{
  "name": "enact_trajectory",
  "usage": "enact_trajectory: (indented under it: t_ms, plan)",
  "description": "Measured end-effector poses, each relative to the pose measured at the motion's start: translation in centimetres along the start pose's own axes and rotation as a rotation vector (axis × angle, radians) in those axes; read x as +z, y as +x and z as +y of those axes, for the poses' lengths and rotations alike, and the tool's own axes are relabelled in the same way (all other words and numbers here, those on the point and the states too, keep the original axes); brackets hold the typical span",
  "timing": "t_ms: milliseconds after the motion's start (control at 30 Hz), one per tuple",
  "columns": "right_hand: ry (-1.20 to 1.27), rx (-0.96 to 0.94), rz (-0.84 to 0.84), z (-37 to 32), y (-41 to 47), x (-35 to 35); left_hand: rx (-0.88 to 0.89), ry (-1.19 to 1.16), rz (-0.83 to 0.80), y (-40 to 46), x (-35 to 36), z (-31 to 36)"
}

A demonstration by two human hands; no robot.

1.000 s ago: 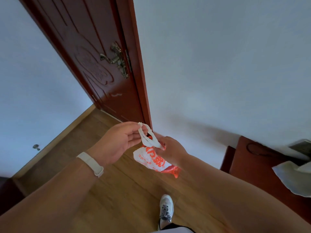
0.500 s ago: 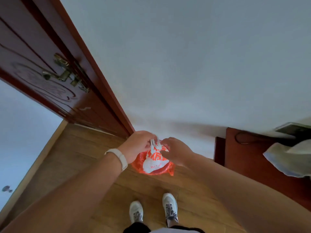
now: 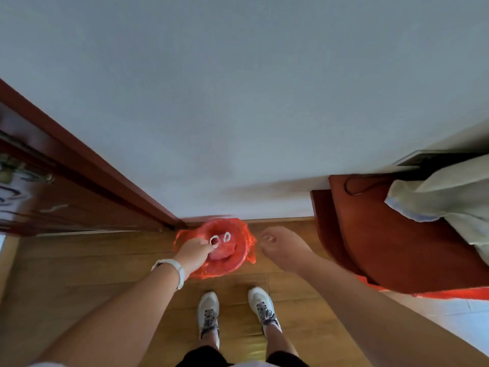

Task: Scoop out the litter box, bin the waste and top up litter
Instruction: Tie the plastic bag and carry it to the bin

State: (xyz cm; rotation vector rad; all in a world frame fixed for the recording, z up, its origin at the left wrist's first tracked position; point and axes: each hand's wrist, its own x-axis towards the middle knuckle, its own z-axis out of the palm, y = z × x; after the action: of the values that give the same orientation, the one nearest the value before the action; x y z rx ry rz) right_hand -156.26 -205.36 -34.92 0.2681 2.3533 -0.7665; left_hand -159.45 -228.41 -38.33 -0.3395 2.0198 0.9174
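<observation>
Wooden floor (image 3: 79, 260) by white wall: our left hand (image 3: 194, 252) pinches the knotted waste bag (image 3: 221, 247) over the red-lined bin (image 3: 239, 229), right hand (image 3: 284, 247) spread and empty; binning nearly done, topping up unseen.

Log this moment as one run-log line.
step: binning waste | left hand: lowering tied bag into red-lined bin | right hand: open, beside bin | bag: not yet released

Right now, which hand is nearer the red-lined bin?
Left. The left hand is over the red-lined bin, pinching the white bag handles. The right hand hovers open just beside it.
</observation>
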Motion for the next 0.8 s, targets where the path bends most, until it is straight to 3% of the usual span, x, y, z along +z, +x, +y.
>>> enact_trajectory:
  t_ms: [200,400,633,733,800]
  plan:
    - [0.010,0.007,0.056,-4.6,-0.6,0.5,0.161,0.059,-0.012,-3.1,-2.1,-0.5]
    - [-0.005,0.008,0.214,-8.0,-3.7,-1.9,0.407,-0.235,0.011,-6.4,-6.6,2.6]
    - [0.062,0.003,0.446,-8.8,-9.4,-5.1,0.724,-0.010,0.154,-8.2,-9.9,6.4]
    - [0.095,0.032,0.543,-7.8,-12.3,-6.0,0.810,0.063,0.114,-8.7,-9.3,8.0]
    - [0.097,0.059,0.581,-6.9,-14.3,-6.3,0.792,-0.016,0.045,-9.2,-8.2,9.0]
